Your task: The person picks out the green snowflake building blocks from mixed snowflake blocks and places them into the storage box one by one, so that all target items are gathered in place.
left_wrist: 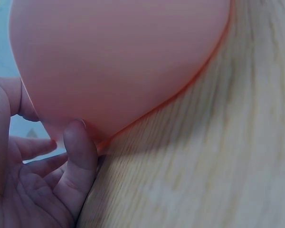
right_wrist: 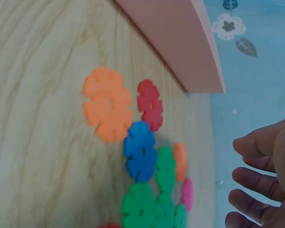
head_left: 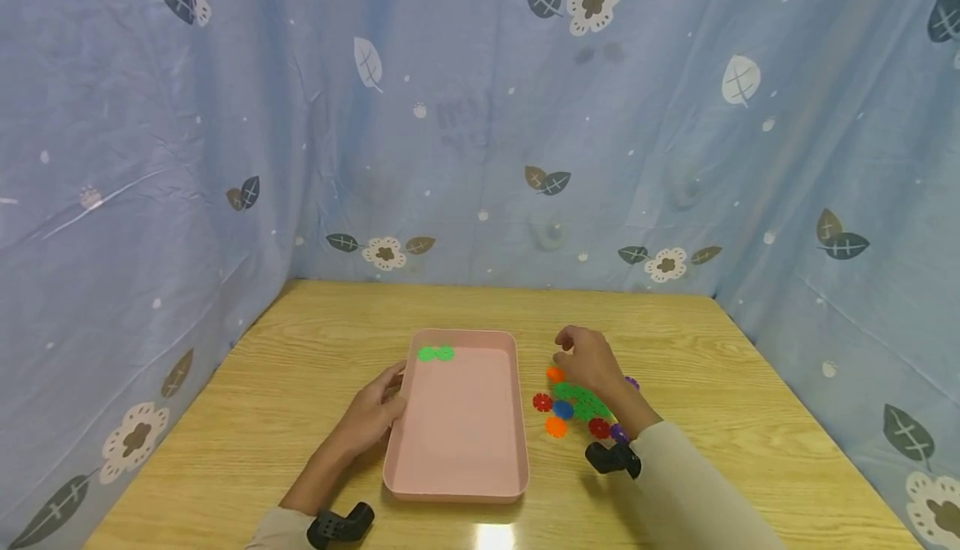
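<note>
A shallow pink tray (head_left: 457, 433) lies on the table, with two bright green notched discs (head_left: 436, 353) side by side at its far left corner. My left hand (head_left: 372, 412) grips the tray's left side, and the left wrist view shows the thumb (left_wrist: 80, 147) against its pink wall. To the right of the tray, my right hand (head_left: 591, 360) hovers over a loose group of plastic discs, its fingers loosely bent with nothing visible between them. Among these are green discs (head_left: 585, 402), a blue disc (head_left: 563, 409), a red disc (head_left: 542, 402) and an orange disc (head_left: 556, 427).
Purple discs (head_left: 618, 433) and a dark red disc (head_left: 599, 427) lie under and beside my right forearm. The right wrist view also shows a pink disc (right_wrist: 187, 194) beyond the green ones. A blue patterned curtain (head_left: 480, 133) surrounds the wooden table (head_left: 315, 350) at the back and sides.
</note>
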Demonstrator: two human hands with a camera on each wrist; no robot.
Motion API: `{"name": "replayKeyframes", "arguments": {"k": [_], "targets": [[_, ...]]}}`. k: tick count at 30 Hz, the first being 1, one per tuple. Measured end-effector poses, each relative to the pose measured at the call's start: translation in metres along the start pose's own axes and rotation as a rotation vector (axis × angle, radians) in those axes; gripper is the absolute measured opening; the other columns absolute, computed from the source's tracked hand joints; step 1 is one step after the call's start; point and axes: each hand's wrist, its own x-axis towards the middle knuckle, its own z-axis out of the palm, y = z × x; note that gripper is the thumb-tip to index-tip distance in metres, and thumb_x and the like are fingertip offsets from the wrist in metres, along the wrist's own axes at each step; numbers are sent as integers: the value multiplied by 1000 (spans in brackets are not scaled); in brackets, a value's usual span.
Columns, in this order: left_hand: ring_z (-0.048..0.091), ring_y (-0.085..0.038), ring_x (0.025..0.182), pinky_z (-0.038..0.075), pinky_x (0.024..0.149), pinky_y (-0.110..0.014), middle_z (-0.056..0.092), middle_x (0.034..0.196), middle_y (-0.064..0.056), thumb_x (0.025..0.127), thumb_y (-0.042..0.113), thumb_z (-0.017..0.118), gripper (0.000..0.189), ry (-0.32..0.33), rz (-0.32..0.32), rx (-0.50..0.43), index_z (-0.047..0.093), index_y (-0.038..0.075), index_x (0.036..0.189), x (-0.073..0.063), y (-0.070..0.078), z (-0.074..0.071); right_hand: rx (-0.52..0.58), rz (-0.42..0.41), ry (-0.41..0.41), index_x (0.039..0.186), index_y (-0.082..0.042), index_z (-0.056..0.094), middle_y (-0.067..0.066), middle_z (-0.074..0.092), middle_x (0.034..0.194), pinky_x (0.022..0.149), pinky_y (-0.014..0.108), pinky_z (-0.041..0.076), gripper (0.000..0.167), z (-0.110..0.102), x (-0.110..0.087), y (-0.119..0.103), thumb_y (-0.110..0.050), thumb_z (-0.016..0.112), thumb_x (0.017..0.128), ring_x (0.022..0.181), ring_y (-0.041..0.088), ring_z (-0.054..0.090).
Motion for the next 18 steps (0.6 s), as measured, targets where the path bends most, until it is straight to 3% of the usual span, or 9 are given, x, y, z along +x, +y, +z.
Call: {"name": "replayKeyframes", "arguments": {"k": [9, 14, 18], "targets": [[59, -40, 121, 57, 70, -38, 44, 152, -24, 92, 6, 50, 69, -10, 0, 10, 32, 9, 159, 1, -1, -1, -49, 38, -54, 122, 6, 65, 23, 66, 118, 88, 53, 55, 35, -2, -10, 23, -12, 67, 93, 105, 40, 63], [54, -44, 129, 56, 79, -39, 46, 151, -23, 90, 8, 50, 70, -3, 2, 41, 33, 8, 158, 1, -1, 1, -62, 58, -82, 123, 9, 64, 26, 65, 119, 86, 53, 55, 36, -8, -15, 30, -9, 67, 92, 106, 42, 63], [51, -47, 132, 56, 86, -43, 45, 151, -25, 90, 8, 51, 71, 3, 9, 55, 33, 7, 158, 1, -1, 1, -92, 62, -99, 119, 10, 66, 25, 67, 115, 82, 50, 56, 33, -10, -15, 32, -5, 65, 90, 97, 37, 65]]}}
